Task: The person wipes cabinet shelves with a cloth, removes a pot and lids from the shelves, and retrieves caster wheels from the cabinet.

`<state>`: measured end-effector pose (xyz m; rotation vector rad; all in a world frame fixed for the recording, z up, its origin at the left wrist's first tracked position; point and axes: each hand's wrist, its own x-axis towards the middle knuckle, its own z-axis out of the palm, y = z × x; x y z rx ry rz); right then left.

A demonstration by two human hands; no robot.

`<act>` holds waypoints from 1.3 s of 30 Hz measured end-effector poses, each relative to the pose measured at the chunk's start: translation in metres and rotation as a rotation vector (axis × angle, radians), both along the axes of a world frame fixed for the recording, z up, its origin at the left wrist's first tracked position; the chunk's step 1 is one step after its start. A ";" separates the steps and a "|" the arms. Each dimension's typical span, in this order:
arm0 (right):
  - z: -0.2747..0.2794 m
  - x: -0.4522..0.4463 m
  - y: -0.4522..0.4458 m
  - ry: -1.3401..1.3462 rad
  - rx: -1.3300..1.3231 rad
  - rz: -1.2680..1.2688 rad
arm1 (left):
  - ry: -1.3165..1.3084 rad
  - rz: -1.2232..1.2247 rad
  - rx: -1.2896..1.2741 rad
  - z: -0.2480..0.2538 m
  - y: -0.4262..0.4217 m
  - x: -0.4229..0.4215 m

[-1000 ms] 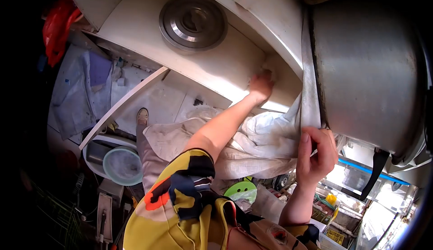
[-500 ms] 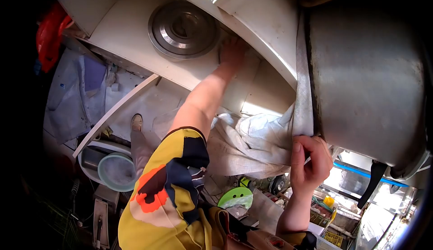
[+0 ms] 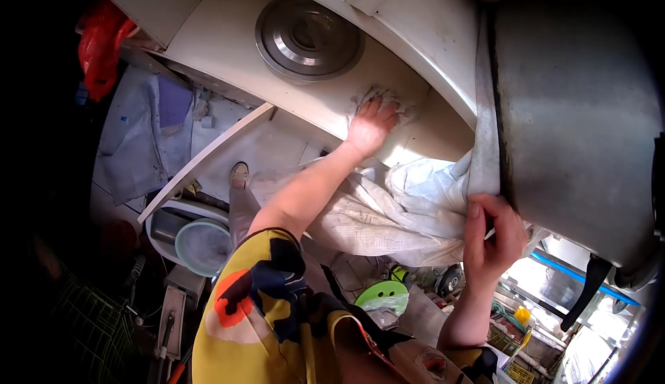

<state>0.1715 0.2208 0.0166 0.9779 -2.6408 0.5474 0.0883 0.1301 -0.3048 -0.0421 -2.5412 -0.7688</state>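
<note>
My left hand (image 3: 372,126) presses a crumpled pale rag (image 3: 403,105) onto the cream-coloured shelf surface (image 3: 222,34). Its fingers are bent over the rag. Beyond it, a round metal lid (image 3: 309,37) with concentric rings lies on the same surface. My right hand (image 3: 495,235) is closed, pinching the edge of a large whitish cloth sheet (image 3: 409,211) between thumb and fingers. This sheet hangs in folds below the shelf, and a strip of it runs up beside a big grey metal vessel (image 3: 575,120).
A curved pale strip (image 3: 208,159) juts out at left, above a tub holding a green basin (image 3: 203,247) of cloudy liquid. A red plastic bag (image 3: 102,51) hangs at upper left. Below are a bright green lid-like piece (image 3: 383,296) and crates (image 3: 523,372). A shoe (image 3: 239,174) shows on the floor.
My left hand has come back from deeper beside the lid toward the near edge, and the rag under it now shows. My right hand keeps its pinch on the sheet. The view has shifted slightly.
</note>
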 end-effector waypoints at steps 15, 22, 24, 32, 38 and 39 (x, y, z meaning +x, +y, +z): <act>-0.015 -0.001 -0.009 -0.052 -0.064 -0.046 | -0.204 -0.310 -0.185 0.012 0.022 0.077; -0.005 -0.003 -0.003 -0.091 -0.042 -0.034 | -0.107 -0.174 -0.131 0.000 -0.065 0.103; -0.004 -0.003 -0.003 -0.092 -0.040 -0.036 | -0.099 -0.046 -0.136 0.002 -0.107 0.111; -0.002 -0.003 -0.001 -0.102 -0.036 0.053 | -0.077 -0.204 -0.203 0.005 -0.032 0.096; -0.005 -0.007 -0.004 -0.045 0.084 0.080 | -0.056 -0.348 -0.177 0.005 0.014 0.085; -0.003 -0.007 -0.003 -0.042 0.112 0.095 | -0.055 -0.330 -0.165 0.001 0.003 0.090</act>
